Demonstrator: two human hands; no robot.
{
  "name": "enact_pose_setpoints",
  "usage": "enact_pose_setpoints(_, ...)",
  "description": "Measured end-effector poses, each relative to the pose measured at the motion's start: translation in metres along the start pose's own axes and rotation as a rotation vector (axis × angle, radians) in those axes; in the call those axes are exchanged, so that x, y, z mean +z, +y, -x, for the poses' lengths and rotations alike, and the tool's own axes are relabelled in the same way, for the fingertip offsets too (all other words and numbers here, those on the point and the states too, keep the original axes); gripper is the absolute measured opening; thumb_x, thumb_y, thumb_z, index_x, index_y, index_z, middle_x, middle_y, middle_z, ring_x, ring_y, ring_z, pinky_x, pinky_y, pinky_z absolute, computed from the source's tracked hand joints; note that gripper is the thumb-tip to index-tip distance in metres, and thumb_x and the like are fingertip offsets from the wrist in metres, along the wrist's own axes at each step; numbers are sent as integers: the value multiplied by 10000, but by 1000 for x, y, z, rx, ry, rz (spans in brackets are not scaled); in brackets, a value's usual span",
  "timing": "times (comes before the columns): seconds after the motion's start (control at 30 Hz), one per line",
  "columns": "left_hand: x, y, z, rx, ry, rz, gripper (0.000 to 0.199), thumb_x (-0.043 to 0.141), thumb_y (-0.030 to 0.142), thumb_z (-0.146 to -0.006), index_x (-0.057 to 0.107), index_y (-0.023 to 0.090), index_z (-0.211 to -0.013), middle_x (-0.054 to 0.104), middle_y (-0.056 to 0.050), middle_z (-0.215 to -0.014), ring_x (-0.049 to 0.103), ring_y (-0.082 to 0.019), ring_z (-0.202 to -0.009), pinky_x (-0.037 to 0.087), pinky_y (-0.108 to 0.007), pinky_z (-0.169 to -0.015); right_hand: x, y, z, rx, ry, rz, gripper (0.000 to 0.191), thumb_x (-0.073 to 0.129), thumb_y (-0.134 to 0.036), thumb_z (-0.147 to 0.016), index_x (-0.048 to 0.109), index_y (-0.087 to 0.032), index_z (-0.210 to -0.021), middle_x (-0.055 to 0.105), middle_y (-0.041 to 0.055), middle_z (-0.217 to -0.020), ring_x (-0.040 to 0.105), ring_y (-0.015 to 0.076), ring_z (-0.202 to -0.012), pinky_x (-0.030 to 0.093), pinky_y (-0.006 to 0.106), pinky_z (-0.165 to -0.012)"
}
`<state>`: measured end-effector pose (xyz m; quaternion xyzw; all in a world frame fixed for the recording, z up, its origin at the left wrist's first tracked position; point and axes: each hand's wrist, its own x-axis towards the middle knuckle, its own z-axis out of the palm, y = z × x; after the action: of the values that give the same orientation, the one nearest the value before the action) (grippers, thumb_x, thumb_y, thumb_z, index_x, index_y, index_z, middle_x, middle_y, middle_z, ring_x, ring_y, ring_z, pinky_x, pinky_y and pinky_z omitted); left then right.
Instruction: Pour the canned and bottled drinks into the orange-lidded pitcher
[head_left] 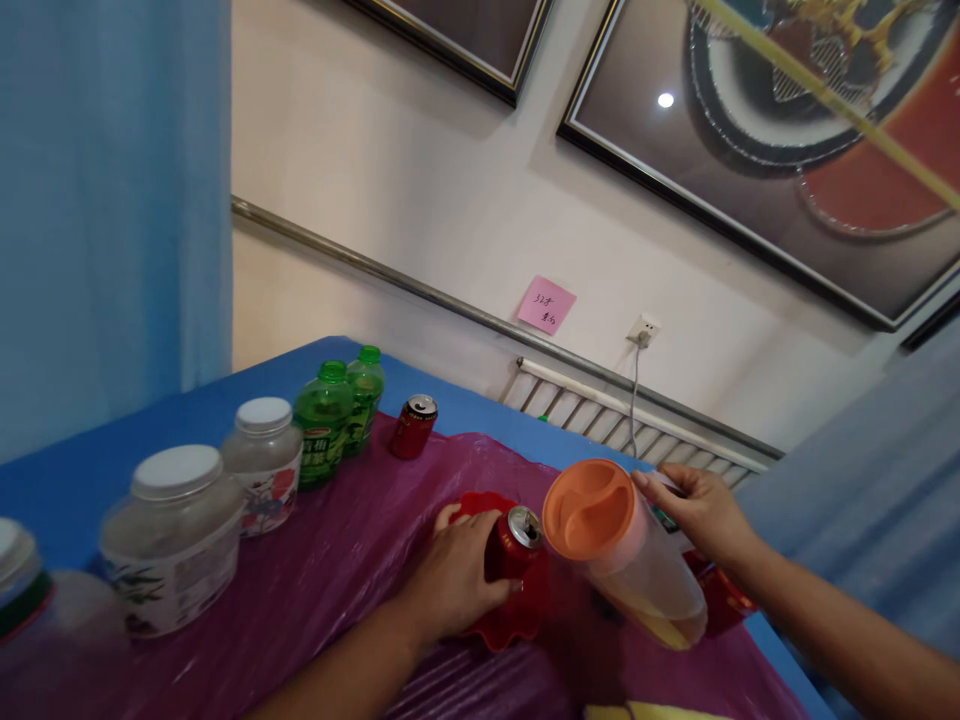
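My left hand (466,568) is closed around an opened red drink can (519,545), thumb on the near side and fingers behind. Under the can and hand lies a red dish with a scalloped edge (517,632); whether the can touches it I cannot tell. My right hand (694,510) is wrapped round the handle side of a clear plastic pitcher (649,585) with an orange lid (589,510). The pitcher leans with its lid toward the can, and a little yellowish liquid shows near its bottom. Its handle is mostly hidden.
Purple plastic sheeting (337,570) covers part of the blue table (255,372). At left stand white-lidded jars (176,540), green bottles (324,425) and another red can (412,428). A red object (724,598) sits behind the pitcher. A yellow cloth (652,712) lies at the front.
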<state>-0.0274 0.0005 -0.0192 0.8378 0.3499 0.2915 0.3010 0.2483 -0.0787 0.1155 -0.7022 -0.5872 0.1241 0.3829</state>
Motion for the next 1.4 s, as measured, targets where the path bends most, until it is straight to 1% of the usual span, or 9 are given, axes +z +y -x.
enact_pose_setpoints(0.2, 0, 0, 1, -1, -1, 4, 599, 825, 381, -640, 585, 271, -1178, 712, -44, -1177, 616, -287, -1161, 195, -514, -1155, 0, -1, 2, 1, -3, 20, 545, 635, -635, -803, 377, -229, -547, 318, -52, -510, 291, 91, -473, 253, 217, -397)
enact_pose_setpoints(0.33, 0, 0, 1, -4, -7, -9, 603, 816, 394, -641, 588, 279, -1187, 712, -35, -1172, 616, -299, -1160, 196, -515, -1159, 0, 0, 2, -9, 5, 34, 541, 642, -622, -795, 368, -229, -542, 312, -53, -512, 289, 90, -476, 250, 217, -400)
enact_pose_setpoints(0.43, -1, 1, 1, -8, -16, -18, 591, 806, 399, -649, 592, 281, -1187, 708, -39, -1187, 613, -311, -1162, 196, -522, -1158, 0, 1, 2, 10, 1, 19, 550, 650, -640, -782, 371, -231, -543, 315, -52, -519, 299, 94, -482, 250, 220, -404)
enact_pose_setpoints(0.63, -1, 1, 0, -3, -12, -14, 596, 812, 389, -645, 589, 279, -1186, 713, -40, -1176, 619, -299, -1154, 204, -524, -1155, 0, -1, 3, 37, 2, 17, 546, 647, -658, -774, 393, -229, -552, 317, -55, -531, 300, 98, -489, 258, 228, -423)
enact_pose_setpoints(0.83, 0, 1, 0, -12, -11, -15, 599, 805, 398, -642, 585, 271, -1185, 713, -38, -1186, 619, -304, -1169, 205, -524, -1166, 0, 3, 1, 6, 13, 56, 559, 642, -665, -771, 384, -229, -535, 312, -53, -520, 302, 100, -487, 257, 232, -425)
enact_pose_setpoints(1.1, 0, 1, 0, -9, 6, -19, 574, 806, 402, -641, 597, 271, -1159, 718, -32, -1162, 627, -311, -1153, 227, -517, -1156, 3, -1, 4, 27, 6, -12, 541, 649, -639, -776, 370, -237, -546, 318, -58, -510, 300, 95, -468, 248, 227, -408)
enact_pose_setpoints(1.27, 0, 1, 0, -5, 4, -8, 581, 813, 389, -644, 590, 272, -1167, 716, -25, -1156, 628, -295, -1147, 217, -513, -1157, 3, -2, 3, 42, -6, -18, 536, 661, -628, -765, 370, -235, -546, 302, -62, -516, 292, 93, -470, 250, 233, -421)
enact_pose_setpoints(1.4, 1, 0, 0, -15, -2, -11, 590, 819, 385, -640, 588, 262, -1168, 711, -44, -1178, 621, -300, -1160, 201, -521, -1165, 2, 0, 3, 63, -9, -14, 544, 661, -631, -771, 354, -235, -559, 278, -66, -535, 277, 90, -485, 244, 234, -436)
